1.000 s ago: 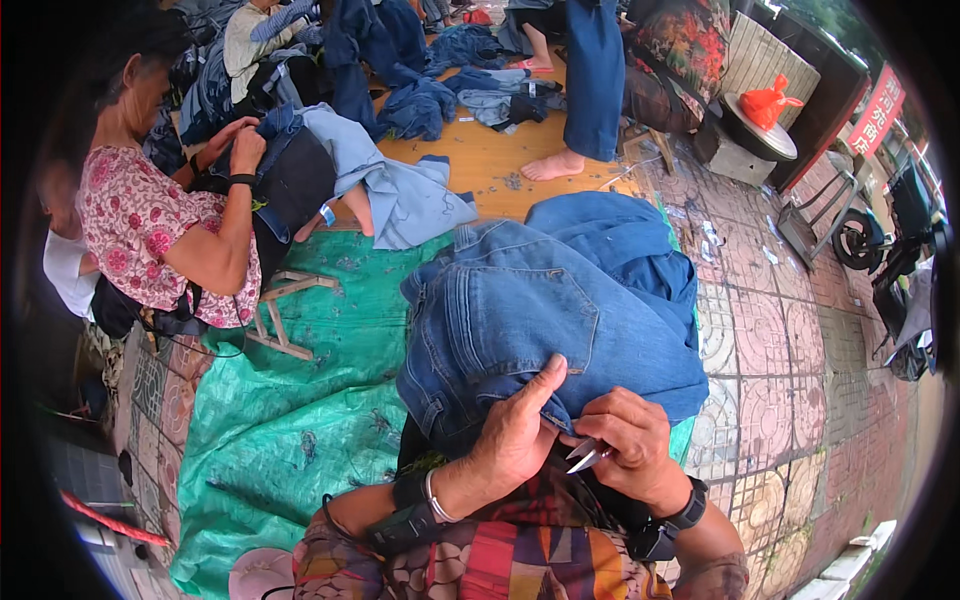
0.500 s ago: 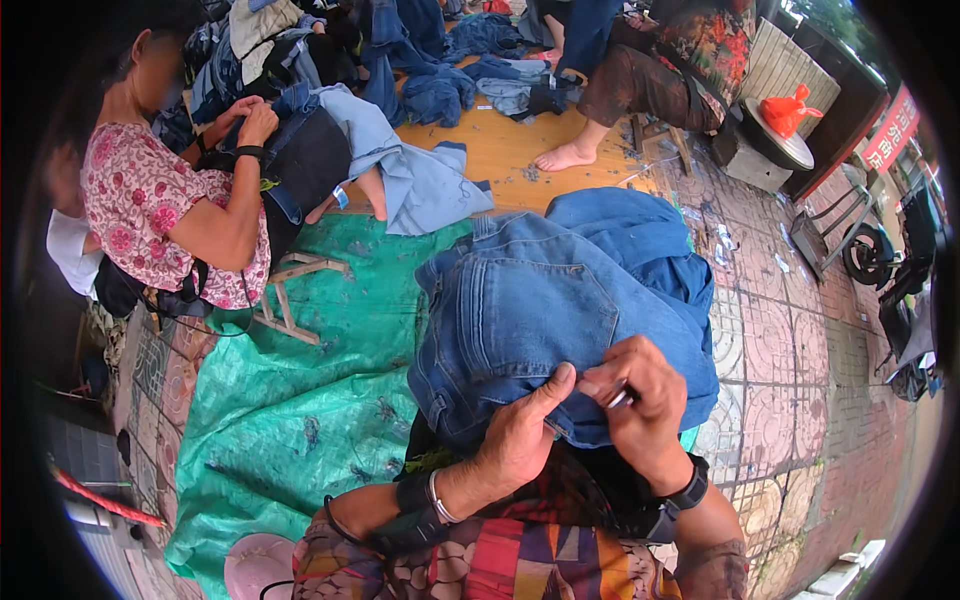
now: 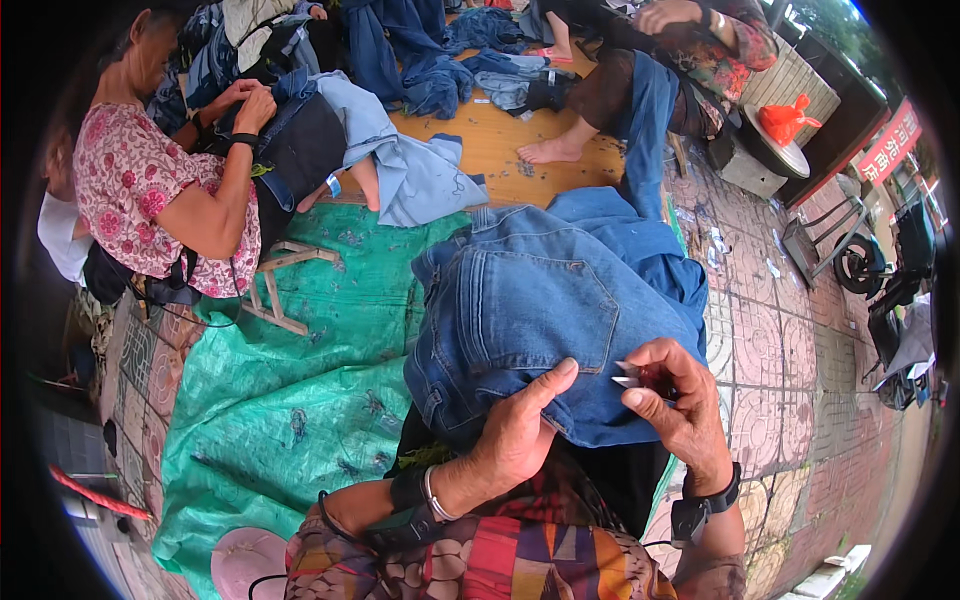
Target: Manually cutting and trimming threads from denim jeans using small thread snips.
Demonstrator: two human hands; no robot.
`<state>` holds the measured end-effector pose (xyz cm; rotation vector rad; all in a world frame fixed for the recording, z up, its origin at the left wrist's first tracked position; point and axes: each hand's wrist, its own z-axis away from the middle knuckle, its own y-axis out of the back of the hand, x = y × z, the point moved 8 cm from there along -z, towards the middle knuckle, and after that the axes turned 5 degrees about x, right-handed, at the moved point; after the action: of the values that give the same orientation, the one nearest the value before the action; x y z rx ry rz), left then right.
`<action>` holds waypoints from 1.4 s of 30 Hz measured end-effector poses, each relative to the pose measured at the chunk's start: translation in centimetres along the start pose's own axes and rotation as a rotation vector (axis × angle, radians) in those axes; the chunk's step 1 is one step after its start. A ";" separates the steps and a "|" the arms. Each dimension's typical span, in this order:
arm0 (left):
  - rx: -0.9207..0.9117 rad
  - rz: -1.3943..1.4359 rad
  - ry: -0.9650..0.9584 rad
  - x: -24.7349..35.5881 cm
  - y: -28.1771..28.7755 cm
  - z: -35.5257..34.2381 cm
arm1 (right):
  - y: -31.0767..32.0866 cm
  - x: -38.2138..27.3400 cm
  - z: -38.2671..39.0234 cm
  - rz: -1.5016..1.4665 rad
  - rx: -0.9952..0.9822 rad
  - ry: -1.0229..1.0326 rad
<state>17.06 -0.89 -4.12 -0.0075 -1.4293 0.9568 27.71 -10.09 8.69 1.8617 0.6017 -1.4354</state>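
Blue jeans (image 3: 530,300) lie bunched over my lap, a back pocket uppermost and more denim heaped behind. My left hand (image 3: 515,425) grips the lower edge of the jeans, thumb on top near the pocket; its fingers are mostly hidden underneath. My right hand (image 3: 675,410) holds small metal snips (image 3: 627,375), their two blades apart and pointing left, just right of the pocket and a short way from my left thumb.
A co-worker (image 3: 160,190) at left handles denim beside a wooden stool (image 3: 285,285); another (image 3: 705,50) sits upper right. Green tarp (image 3: 240,400), denim-strewn wooden board (image 3: 500,165), red bag on a round lid (image 3: 785,120), paved ground (image 3: 760,420), scooter (image 3: 885,270).
My right hand has moved rightward, away from my left thumb, and turned so the snips' blades point left. The co-worker at upper right now has blue denim hanging beside the bare leg.
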 end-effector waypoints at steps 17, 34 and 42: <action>-0.083 -0.817 -0.545 5.5 -2.2 2.7 | -1.6 -3.3 -0.6 0.510 -0.023 0.316; -0.098 -0.810 -0.546 4.6 -1.8 2.7 | -2.2 -2.4 0.8 0.289 -0.297 0.136; -0.329 -0.842 -0.348 4.4 -1.9 3.5 | -3.0 -2.4 1.8 0.453 -0.106 0.374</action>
<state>14.57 -1.58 1.21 0.4997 -1.6739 0.0229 23.69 -9.37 10.03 2.0309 0.3828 -0.7580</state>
